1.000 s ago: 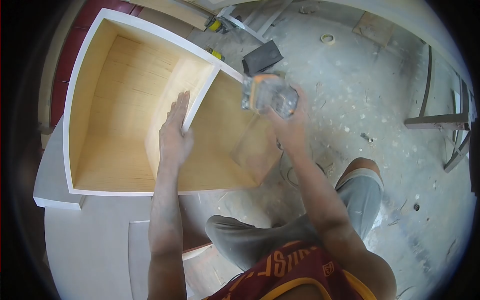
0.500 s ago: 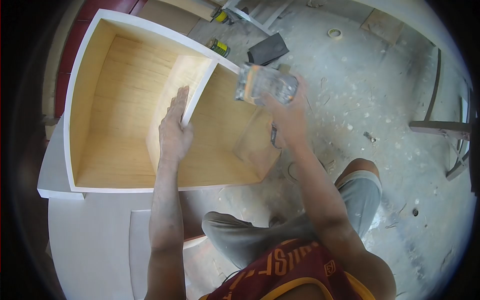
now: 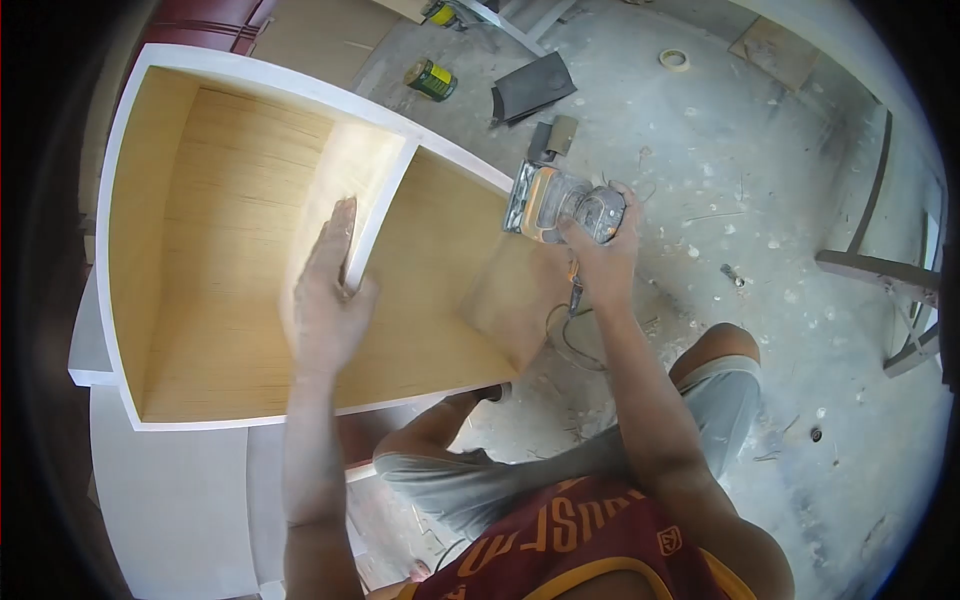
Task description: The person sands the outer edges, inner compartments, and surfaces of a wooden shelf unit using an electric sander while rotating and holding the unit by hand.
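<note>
A pale wooden cabinet box [image 3: 230,220] with white edges lies with its open side facing up. Its divider [image 3: 381,210] is held between the thumb and straightened fingers of my left hand [image 3: 330,290]. My right hand [image 3: 608,245] is wrapped round an orange and grey power sander [image 3: 560,205]. The sander is tilted, with its flat pad toward the box's right side panel, and a cord hangs below it. Whether the pad touches the panel is hard to tell.
Beyond the box, a green and yellow can [image 3: 431,79], dark sheets [image 3: 535,88] and a tape roll [image 3: 674,60] lie on the floor. A metal frame [image 3: 875,270] stands at right. Grey panels [image 3: 170,500] are at lower left. My bent legs are near the box.
The box has shifted left in view and its lower left corner sits lower. My left hand has moved with it. The sander has moved right and slightly down, and shows more sharply.
</note>
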Motion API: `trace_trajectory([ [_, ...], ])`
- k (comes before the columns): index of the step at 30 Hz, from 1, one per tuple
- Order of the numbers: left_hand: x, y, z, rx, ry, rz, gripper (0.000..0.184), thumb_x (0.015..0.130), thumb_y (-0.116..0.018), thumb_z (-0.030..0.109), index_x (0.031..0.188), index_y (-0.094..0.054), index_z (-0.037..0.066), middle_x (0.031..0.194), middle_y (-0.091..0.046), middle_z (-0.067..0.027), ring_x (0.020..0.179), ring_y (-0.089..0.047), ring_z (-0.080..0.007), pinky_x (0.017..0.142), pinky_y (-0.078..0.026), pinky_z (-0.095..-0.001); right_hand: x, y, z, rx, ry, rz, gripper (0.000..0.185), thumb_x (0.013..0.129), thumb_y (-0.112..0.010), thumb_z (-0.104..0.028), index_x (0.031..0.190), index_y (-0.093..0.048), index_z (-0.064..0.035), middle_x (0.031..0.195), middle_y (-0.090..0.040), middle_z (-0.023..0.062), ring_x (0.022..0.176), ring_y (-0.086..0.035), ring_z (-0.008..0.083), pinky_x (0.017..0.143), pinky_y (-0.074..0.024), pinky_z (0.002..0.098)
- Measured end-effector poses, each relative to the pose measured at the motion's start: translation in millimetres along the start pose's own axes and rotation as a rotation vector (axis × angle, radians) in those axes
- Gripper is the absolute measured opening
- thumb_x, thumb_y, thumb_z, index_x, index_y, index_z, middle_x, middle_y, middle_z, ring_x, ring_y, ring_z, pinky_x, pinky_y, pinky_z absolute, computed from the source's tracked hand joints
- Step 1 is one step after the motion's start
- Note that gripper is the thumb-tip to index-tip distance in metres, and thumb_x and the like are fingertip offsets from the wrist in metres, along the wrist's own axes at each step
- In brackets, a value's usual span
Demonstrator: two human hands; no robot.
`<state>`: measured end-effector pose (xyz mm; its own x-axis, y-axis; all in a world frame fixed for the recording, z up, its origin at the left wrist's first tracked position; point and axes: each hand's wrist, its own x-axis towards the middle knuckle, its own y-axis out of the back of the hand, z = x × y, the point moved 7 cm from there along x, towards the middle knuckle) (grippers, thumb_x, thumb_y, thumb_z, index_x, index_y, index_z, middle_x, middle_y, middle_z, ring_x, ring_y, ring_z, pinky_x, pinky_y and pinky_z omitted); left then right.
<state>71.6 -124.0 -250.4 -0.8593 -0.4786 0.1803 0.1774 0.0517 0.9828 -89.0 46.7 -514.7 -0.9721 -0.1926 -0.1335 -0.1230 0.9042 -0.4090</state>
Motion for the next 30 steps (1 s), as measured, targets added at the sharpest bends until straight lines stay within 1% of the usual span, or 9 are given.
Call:
trace_trajectory([
  [2, 8, 13, -18, -0.024, -0.053, -0.011, 0.063, 0.097, -0.063, 0.004, 0.159, -0.052, 0.006, 0.159, -0.056, -0.0188, 0.144, -0.058, -0.0294, 0.115, -0.046, -0.0371, -7, 4, -4, -0.020, -0.028, -0.005, 0.079, 0.083, -0.088, -0.014, 0.148, -0.047, -0.0022, 0.125, -0.059, 0.0118, 0.112, -0.060, 0.0203, 0.097, -0.0534, 0.0354],
  [4, 53, 16, -62, -0.339, 0.103, -0.136, 0.056, 0.104, -0.070, 0.033, 0.148, -0.061, -0.001, 0.151, -0.064, -0.0183, 0.138, -0.062, -0.0283, 0.121, -0.042, -0.0391, -6, -2, -1, -0.013, -0.046, -0.025, 0.077, 0.083, -0.088, -0.013, 0.148, -0.047, -0.0017, 0.125, -0.059, 0.0118, 0.112, -0.060, 0.0196, 0.097, -0.0536, 0.0348],
  [6, 83, 12, -56, -0.219, -0.042, -0.062, 0.059, 0.107, -0.065, 0.041, 0.147, -0.062, -0.003, 0.156, -0.058, -0.0199, 0.141, -0.058, -0.0285, 0.121, -0.040, -0.0391, -8, -1, 21, 0.042, -0.080, -0.029, 0.077, 0.083, -0.088, -0.013, 0.148, -0.047, -0.0020, 0.126, -0.058, 0.0119, 0.112, -0.060, 0.0195, 0.096, -0.0542, 0.0346],
  [11, 110, -38, -55, -0.267, -0.120, -0.122, 0.077, 0.111, -0.050, 0.054, 0.166, -0.038, 0.002, 0.176, -0.026, -0.0231, 0.165, -0.019, -0.0337, 0.133, -0.015, -0.0406, -12, -7, 28, 0.153, -0.050, -0.028, 0.081, 0.084, -0.088, -0.014, 0.151, -0.044, -0.0052, 0.128, -0.058, 0.0123, 0.113, -0.062, 0.0208, 0.095, -0.0552, 0.0353],
  [15, 106, -44, -48, -0.247, -0.154, -0.178, 0.085, 0.111, -0.044, 0.058, 0.169, -0.025, 0.000, 0.177, -0.021, -0.0241, 0.167, -0.011, -0.0349, 0.134, -0.009, -0.0412, -22, -18, -24, 0.010, -0.152, -0.079, 0.083, 0.084, -0.088, -0.014, 0.153, -0.043, -0.0052, 0.131, -0.057, 0.0130, 0.119, -0.061, 0.0229, 0.100, -0.0538, 0.0369],
  [17, 107, -44, -51, -0.293, -0.136, -0.157, 0.085, 0.111, -0.046, 0.057, 0.168, -0.027, -0.003, 0.177, -0.021, -0.0252, 0.166, -0.013, -0.0347, 0.134, -0.010, -0.0409, -14, -33, -54, -0.009, 0.185, -0.141, 0.084, 0.082, -0.089, -0.013, 0.153, -0.043, -0.0051, 0.135, -0.056, 0.0134, 0.123, -0.058, 0.0232, 0.103, -0.0520, 0.0381],
  [20, 100, -44, -50, -0.351, -0.093, -0.179, 0.086, 0.111, -0.046, 0.058, 0.168, -0.026, -0.004, 0.177, -0.021, -0.0244, 0.166, -0.013, -0.0337, 0.134, -0.011, -0.0399, -8, -49, -80, -0.081, 0.259, -0.147, 0.086, 0.081, -0.089, -0.012, 0.152, -0.043, -0.0053, 0.138, -0.054, 0.0133, 0.126, -0.058, 0.0236, 0.106, -0.0503, 0.0390],
  [26, 92, -43, -30, -0.425, -0.071, -0.207, 0.088, 0.111, -0.048, 0.055, 0.169, -0.019, -0.003, 0.174, -0.028, -0.0220, 0.161, -0.023, -0.0288, 0.130, -0.019, -0.0372, -8, -18, 0, 0.032, 0.120, -0.068, 0.081, 0.078, -0.089, -0.011, 0.147, -0.049, -0.0044, 0.137, -0.056, 0.0136, 0.127, -0.059, 0.0280, 0.111, -0.0472, 0.0414],
  [30, 92, -47, -26, -0.608, 0.036, -0.334, 0.089, 0.112, -0.050, 0.053, 0.171, -0.013, -0.003, 0.171, -0.034, -0.0210, 0.158, -0.030, -0.0248, 0.128, -0.025, -0.0349, 2, -29, -33, -0.103, 0.322, -0.082, 0.076, 0.073, -0.088, -0.016, 0.142, -0.056, -0.0124, 0.138, -0.060, 0.0119, 0.133, -0.057, 0.0285, 0.110, -0.0496, 0.0408],
])
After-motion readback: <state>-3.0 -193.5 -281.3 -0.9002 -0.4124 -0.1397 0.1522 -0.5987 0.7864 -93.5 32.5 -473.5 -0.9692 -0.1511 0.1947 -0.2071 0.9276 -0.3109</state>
